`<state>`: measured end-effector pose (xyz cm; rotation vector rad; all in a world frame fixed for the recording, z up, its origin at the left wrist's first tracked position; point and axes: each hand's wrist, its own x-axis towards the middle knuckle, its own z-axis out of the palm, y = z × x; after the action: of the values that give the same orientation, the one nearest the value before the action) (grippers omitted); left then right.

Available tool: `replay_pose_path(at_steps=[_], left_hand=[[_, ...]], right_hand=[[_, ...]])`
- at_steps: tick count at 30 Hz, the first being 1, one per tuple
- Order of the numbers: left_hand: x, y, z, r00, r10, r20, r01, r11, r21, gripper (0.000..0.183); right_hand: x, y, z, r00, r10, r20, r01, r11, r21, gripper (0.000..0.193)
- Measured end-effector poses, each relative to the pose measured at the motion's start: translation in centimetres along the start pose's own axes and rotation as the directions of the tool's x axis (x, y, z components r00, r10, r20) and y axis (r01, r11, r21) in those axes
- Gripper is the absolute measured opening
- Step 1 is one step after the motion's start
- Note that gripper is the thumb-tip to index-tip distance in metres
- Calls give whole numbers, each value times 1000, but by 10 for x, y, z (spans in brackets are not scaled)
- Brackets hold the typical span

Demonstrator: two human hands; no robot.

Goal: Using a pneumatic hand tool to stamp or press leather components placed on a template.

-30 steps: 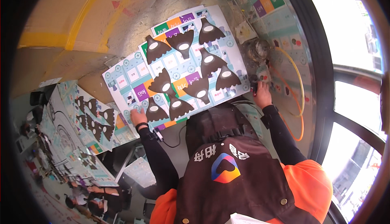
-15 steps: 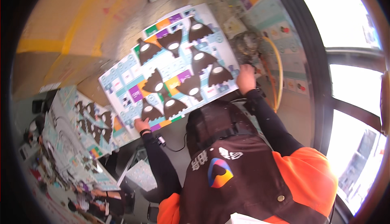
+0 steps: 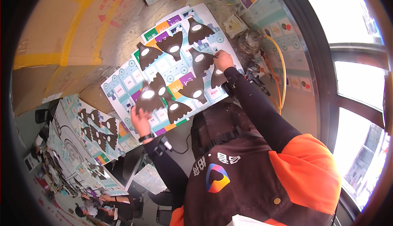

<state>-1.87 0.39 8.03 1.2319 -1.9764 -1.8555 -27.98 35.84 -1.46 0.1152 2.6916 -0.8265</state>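
Observation:
Printed sheets (image 3: 129, 76) with pale blue, purple, orange and green patches lie stacked in front of me. Several dark brown, flared pieces with scalloped edges and a white oval rest on top. My left hand (image 3: 141, 121) is at the sheet's near left part, its fingers at the lower edge of a blurred dark brown piece (image 3: 145, 99) that appears raised and overlaps its neighbour. My right hand (image 3: 224, 61) is closed at the narrow top of another dark brown piece (image 3: 219, 78), near the sheet's right side. Its fingertips are partly hidden.
Large cardboard (image 3: 61, 25) with yellow tape stands at the left. A yellow hose (image 3: 282, 70) and metal fitting (image 3: 249, 41) are at the right, before a window (image 3: 356, 78). At lower left, more sheets with dark pieces (image 3: 98, 129) lie near other people (image 3: 112, 209).
My left hand has moved from the sheet's edge and shifted a dark brown piece up and away. My right hand has left the right edge and come in over the pieces.

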Motion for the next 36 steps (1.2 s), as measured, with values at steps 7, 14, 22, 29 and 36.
replay_pose_path(at_steps=[7,14,22,29,36], left_hand=[[51,-32,136,940,-232,248,290,929,-228,39],[85,-37,169,945,211,249,-321,736,596,22],[92,8,148,861,491,133,-428,558,711,39],[19,-128,16,923,355,-150,-190,757,625,30],[-148,-283,-89,939,-122,-322,283,805,521,32]], right_hand=[[7,-10,-13,982,146,118,-187,820,541,27],[-44,11,-39,983,-81,-164,121,961,250,25],[-136,93,-37,997,54,-46,-43,975,217,23],[-120,98,-16,977,206,57,-213,965,151,41],[-122,100,-11,931,245,271,-258,966,12,60]])
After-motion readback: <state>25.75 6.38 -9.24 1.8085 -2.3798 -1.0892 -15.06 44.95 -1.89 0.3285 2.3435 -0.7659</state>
